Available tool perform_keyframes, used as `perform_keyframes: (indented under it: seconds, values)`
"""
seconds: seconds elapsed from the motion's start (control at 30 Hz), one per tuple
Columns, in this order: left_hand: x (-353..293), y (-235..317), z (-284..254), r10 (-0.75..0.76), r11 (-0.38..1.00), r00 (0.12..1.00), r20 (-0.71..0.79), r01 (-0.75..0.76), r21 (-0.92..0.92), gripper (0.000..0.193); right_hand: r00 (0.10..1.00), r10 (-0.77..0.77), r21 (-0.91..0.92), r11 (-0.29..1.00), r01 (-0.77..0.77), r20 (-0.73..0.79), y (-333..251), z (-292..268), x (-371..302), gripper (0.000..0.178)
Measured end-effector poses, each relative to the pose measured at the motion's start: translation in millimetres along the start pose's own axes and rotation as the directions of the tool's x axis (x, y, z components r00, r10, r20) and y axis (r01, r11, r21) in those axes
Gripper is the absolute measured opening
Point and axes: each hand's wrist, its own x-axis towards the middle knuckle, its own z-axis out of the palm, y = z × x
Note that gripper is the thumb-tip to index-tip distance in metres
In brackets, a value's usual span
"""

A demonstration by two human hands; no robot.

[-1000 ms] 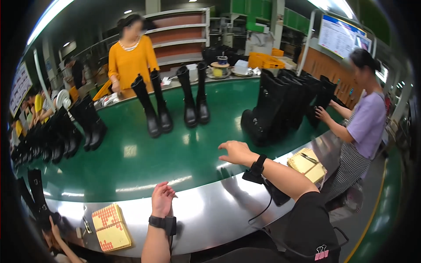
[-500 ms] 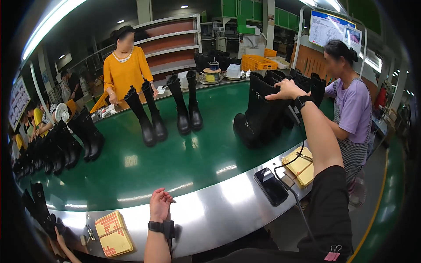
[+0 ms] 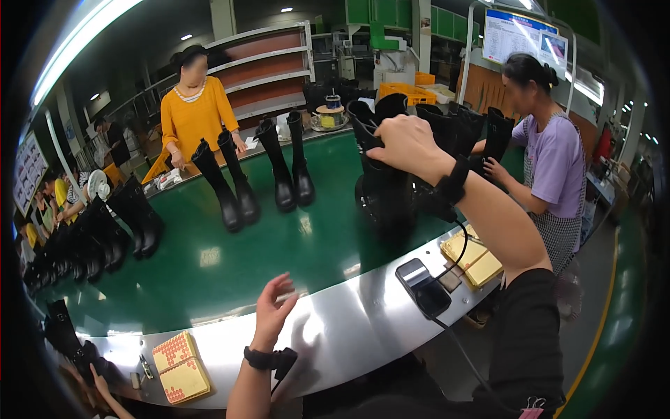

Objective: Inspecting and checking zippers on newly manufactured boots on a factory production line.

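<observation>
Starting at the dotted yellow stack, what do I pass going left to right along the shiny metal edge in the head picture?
Dotted yellow stack, left hand, black phone, second yellow stack.

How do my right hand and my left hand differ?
Your right hand grips tall black boots by their tops; your left hand holds nothing. The right hand reaches out over the green work surface, while the left hand hovers near its edge, by the metal counter. The right hand is curled over the boots; the left hand is open and loosely curved. Both wrists wear a black strap.
</observation>
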Motion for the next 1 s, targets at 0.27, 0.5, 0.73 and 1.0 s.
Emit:
perform_keyframes:
  seconds: [0.27,0.5,0.73,1.0]
  values:
    - [-19.4,56.0,89.4,0.320,0.921,0.944,0.084,-0.330,0.208,0.090,0.900,-0.430,0.387,0.844,0.372,0.073,-103.1,-79.8,-92.3,0.043]
    - [-28.4,20.6,67.2,0.281,0.959,0.947,-0.153,-0.282,0.014,0.037,0.858,-0.275,0.413,0.786,0.460,-0.433,-53.9,-89.0,-140.8,0.060]
    - [-29.3,22.8,73.3,0.189,0.972,0.950,-0.250,-0.217,-0.089,0.033,0.876,0.480,0.605,0.688,-0.401,0.034,9.5,27.0,-249.7,0.044]
    - [-34.1,20.8,77.9,0.175,0.971,0.959,-0.223,-0.205,-0.122,0.030,0.890,0.412,0.141,0.887,-0.441,0.194,-19.7,141.1,-329.0,0.086]
